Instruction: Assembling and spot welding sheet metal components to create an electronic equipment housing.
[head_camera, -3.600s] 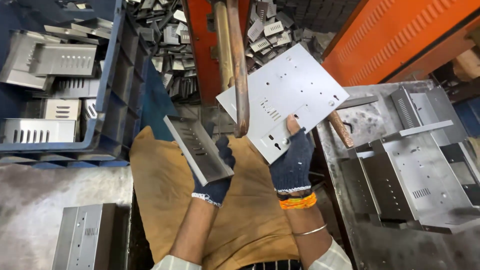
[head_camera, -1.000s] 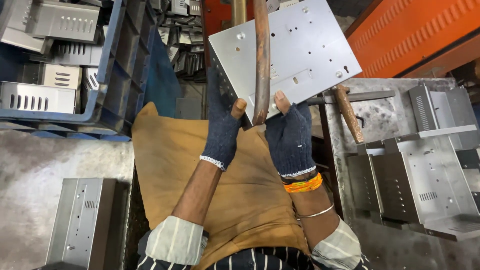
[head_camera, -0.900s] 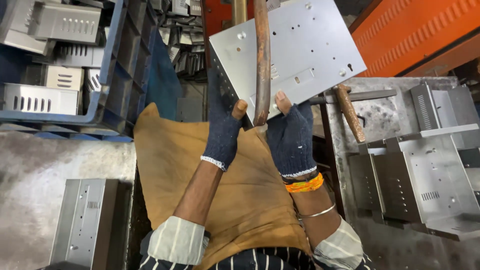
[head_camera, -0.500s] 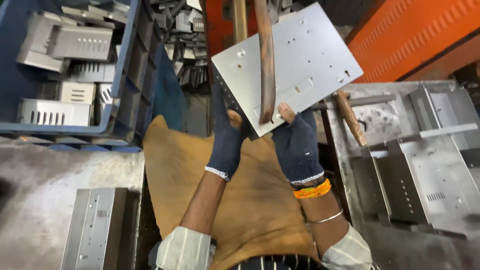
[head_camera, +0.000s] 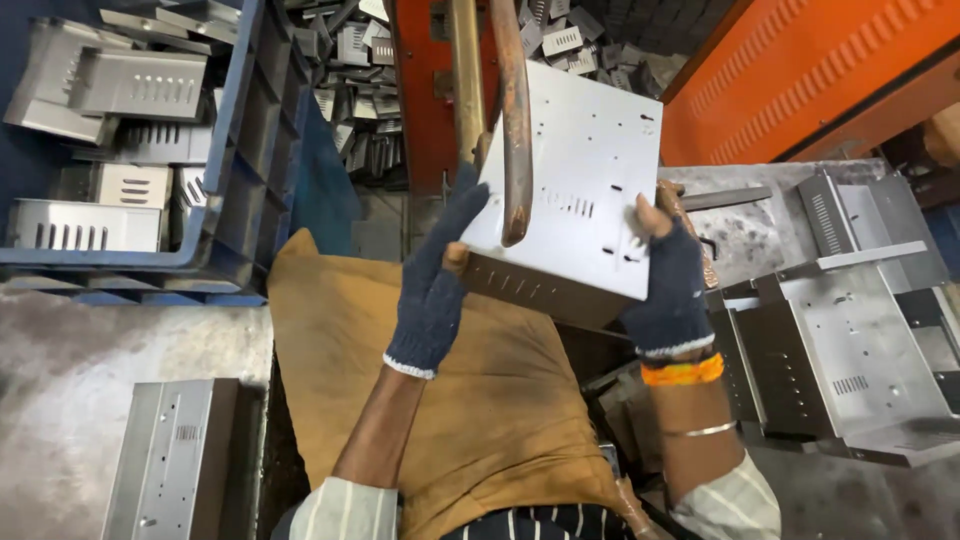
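Under the curved copper rod (head_camera: 516, 130), both gloved hands grip the metal box (head_camera: 575, 190): left hand (head_camera: 437, 275) on one edge, right hand (head_camera: 668, 285) on the other, holding it steady against the rod tip.

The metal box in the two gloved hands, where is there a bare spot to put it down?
The grey surface at lower left is bare between the blue crate and the flat metal part. The brown cloth on the lap is open too. The right bench is crowded with stacked parts, and the crate is full. The left hand and right hand hold the metal box.
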